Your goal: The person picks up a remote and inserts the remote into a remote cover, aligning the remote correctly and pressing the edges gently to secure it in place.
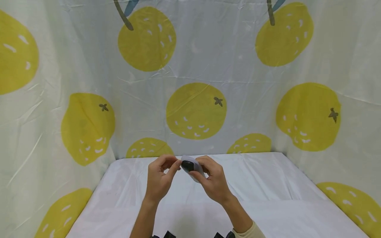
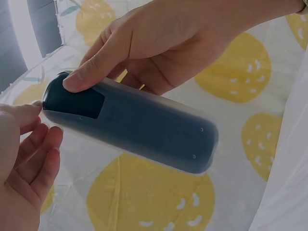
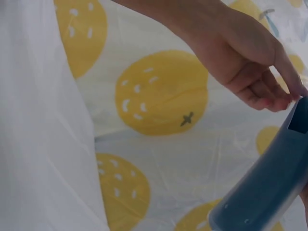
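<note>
A long, rounded dark device that looks like a remote control [image 2: 89, 101] sits in a translucent sleeve [image 2: 159, 132]. A cut-out at one end of the sleeve leaves the dark surface bare. My right hand [image 1: 214, 178] grips it along one side, the thumb lying across the bare part and the other fingers behind. At that same end, my left hand [image 1: 159, 180] pinches the edge of the sleeve between thumb and index finger. Its other fingers are loosely curled, as the left wrist view shows. Both hands hold the device raised above the white table surface. Its underside is hidden.
A white cloth covers the table [image 1: 253, 185]. Around it hangs a pale curtain [image 1: 238, 109] printed with yellow fruit, at the back and on both sides. A bright light strip [image 2: 25, 33] shows at the corner of the left wrist view.
</note>
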{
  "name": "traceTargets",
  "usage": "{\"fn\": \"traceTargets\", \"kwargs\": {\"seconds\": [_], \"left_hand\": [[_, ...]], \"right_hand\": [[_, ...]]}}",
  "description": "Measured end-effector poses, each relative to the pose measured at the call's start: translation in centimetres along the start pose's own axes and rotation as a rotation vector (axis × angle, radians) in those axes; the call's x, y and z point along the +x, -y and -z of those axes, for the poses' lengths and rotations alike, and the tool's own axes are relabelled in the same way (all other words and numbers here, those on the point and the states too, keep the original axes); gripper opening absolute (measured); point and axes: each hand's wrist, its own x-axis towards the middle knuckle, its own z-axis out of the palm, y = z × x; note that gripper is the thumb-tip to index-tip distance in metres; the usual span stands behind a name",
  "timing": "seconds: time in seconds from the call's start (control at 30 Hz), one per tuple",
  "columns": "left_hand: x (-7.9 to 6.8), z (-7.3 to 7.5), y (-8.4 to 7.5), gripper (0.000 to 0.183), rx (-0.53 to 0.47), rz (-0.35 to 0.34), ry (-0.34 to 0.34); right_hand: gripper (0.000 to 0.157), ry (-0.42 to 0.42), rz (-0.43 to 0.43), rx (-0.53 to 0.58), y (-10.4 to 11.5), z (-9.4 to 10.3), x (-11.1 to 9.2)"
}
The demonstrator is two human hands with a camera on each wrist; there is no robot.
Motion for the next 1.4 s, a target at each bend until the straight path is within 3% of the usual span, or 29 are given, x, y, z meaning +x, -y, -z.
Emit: {"fn": "traceTargets", "kwargs": {"seconds": [0.3,0.53,0.6,0.7,0.8,0.9,1.03,1.17,1.33,1.4], "left_hand": [[0.2,0.1,-0.3,0.016,0.032,-0.035,0.006],[0.0,1.1,-0.3,0.017,-0.045,0.035,0.097],[0.0,1.2,-0.3,0.02,-0.066,0.027,0.103],[0.0,0.9,-0.3,0.019,-0.016,-0.033,0.069],[0.1,0.3,-0.2,0.017,0.113,-0.102,0.015],[-0.1,-0.5,-0.1,0.015,0.233,-0.127,-0.031],[-0.3,-1.4,-0.1,0.015,0.288,-0.143,-0.071],[-0.3,-2.1,-0.2,0.016,0.283,-0.188,-0.102],[-0.2,-2.3,0.2,0.01,0.189,-0.228,-0.136],[-0.2,-2.0,0.6,0.011,0.102,-0.185,-0.116]], "right_hand": [[0.047,0.011,-0.029,0.065,0.0,-0.3,0.0],[0.046,0.005,-0.037,0.117,-0.2,-0.4,-0.1],[0.046,0.006,-0.032,0.118,-0.2,-0.5,-0.2],[0.047,0.008,-0.028,0.099,-0.3,-0.6,-0.3],[0.047,-0.005,-0.019,0.049,-0.3,-0.8,-0.2],[0.044,-0.028,-0.009,-0.024,-0.4,-1.1,-0.2],[0.04,-0.084,-0.006,-0.134,-0.4,-1.7,-0.4],[0.037,-0.138,-0.023,-0.166,-0.2,-1.9,-0.4],[0.033,-0.131,-0.094,-0.007,0.2,-1.8,-0.3],[0.031,-0.121,-0.139,0.059,0.3,-1.7,-0.3]]}}
